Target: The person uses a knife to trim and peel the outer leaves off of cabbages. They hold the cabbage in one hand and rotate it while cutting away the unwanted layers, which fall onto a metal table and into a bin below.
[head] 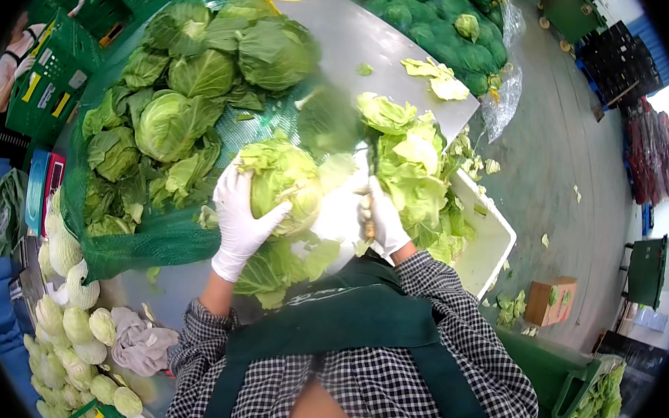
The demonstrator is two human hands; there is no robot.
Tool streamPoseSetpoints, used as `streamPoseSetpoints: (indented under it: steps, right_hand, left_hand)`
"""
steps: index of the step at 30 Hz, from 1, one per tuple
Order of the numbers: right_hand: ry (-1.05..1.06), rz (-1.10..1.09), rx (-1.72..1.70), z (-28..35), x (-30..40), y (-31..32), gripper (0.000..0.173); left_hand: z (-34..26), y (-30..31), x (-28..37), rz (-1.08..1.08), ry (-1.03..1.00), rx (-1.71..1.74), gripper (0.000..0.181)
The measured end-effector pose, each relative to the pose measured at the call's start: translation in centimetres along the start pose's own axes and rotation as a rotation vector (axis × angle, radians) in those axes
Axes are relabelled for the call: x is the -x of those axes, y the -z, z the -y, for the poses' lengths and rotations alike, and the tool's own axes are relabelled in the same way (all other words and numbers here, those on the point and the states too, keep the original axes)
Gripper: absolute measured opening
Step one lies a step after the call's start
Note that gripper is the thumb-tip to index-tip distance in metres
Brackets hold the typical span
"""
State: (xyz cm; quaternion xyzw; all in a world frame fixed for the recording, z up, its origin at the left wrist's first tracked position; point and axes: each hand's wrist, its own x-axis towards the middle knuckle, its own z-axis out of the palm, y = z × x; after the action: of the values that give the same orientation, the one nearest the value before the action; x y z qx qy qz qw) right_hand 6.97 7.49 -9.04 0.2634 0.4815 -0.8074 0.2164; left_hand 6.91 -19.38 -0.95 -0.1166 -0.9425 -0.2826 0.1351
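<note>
My left hand (248, 220), in a white glove, lies against the left side of a pale green cabbage (286, 187) whose outer leaves are partly off. My right hand (382, 216), gloved too, is closed around the handle of a knife (374, 159); its dark blade points away from me. A blurred dark green leaf (329, 120) is beyond the cabbage. Loose leaves (283, 267) lie just below it. To the left, several whole cabbages (170, 125) rest in an opened green net bag (148, 253). Right of the knife is a heap of pale leaves (414, 174).
A white bin (494, 233) stands at the metal table's (350, 10) right edge. Filled green net sacks (437, 28) lie beyond. Pale vegetables (72, 359) are piled at lower left, a green wheeled bin (567, 392) at lower right. Another person (13, 66) is at far left.
</note>
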Motion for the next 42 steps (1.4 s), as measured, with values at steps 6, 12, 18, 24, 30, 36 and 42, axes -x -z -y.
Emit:
streamPoseSetpoints:
  steps: [6, 12, 18, 24, 30, 36, 42]
  right_hand:
    - [0.217, -0.331, 0.191, 0.2, 2.4, 8.7, 0.055]
    - [0.343, -0.357, 0.230, 1.0, 7.5, 7.1, 0.044]
    - [0.752, 0.152, 0.982, 6.2, 5.1, -3.3, 0.078]
    - [0.799, 0.160, 0.888, 6.5, 0.9, -5.1, 0.038]
    - [0.791, -0.078, 0.796, 6.7, -2.5, -1.0, 0.025]
    - [0.483, -0.106, 0.877, 4.5, -2.4, 5.1, 0.073]
    - [0.272, 0.324, 0.563, 1.6, 1.2, -3.5, 0.068]
  left_hand:
    - [0.5, -0.5, -0.2, 0.011, 0.044, 0.020, 0.082]
    - [-2.0, -0.9, -0.4, 0.004, -0.052, -0.066, 0.078]
    - [-5.1, 0.0, -0.9, 0.159, -0.268, -0.081, 0.083]
    - [-5.0, -0.6, -0.4, 0.016, -0.018, 0.106, 0.100]
    - [-3.5, -1.1, 0.1, 0.073, 0.081, 0.251, 0.097]
    - [0.3, -1.6, 1.3, -0.056, 0.366, 0.900, 0.087]
    - [2.8, -2.2, 1.7, -0.058, 0.337, 0.867, 0.087]
